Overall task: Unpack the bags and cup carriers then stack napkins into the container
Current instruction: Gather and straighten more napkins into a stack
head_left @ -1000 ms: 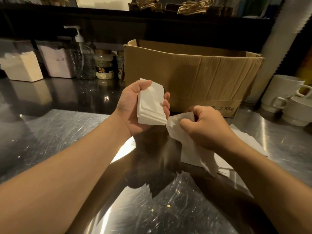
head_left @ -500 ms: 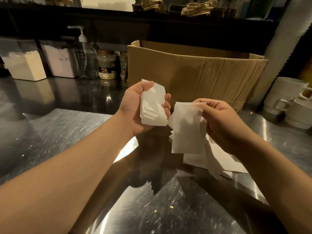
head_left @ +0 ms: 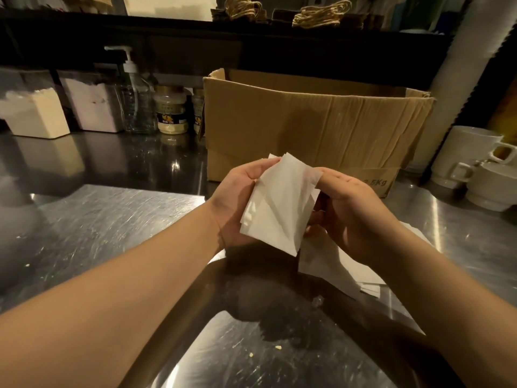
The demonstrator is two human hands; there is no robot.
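Both hands share the grip on a small stack of white napkins [head_left: 275, 208] held above the steel tabletop [head_left: 106, 225]. Left hand [head_left: 237, 205] cradles the stack from beneath and from its left side, thumb curled over the upper left corner. Right hand [head_left: 347, 211] closes on the stack's right edge, its thumb lying along the top right corner and its fingers curled behind the paper.

Stack: thin, matte white, rectangular sheets, the top one slightly askew so that corners of lower sheets show at the top and right. Long axis runs from the upper right, toward the cardboard box [head_left: 313, 121], down to the lower left; the broad face tilts toward the camera, and the lowest corner points down at the tabletop.

Loose napkins [head_left: 335, 270] lie flat on the tabletop just below and to the right of the right hand, partly under the wrist.

Surroundings: the cardboard box stands just behind the hands; white cups [head_left: 472, 163] sit at the far right; a pump bottle [head_left: 134, 99], jars [head_left: 170, 110] and clear containers [head_left: 36, 113] line the rear left. Bare steel lies to the left and toward the near edge.
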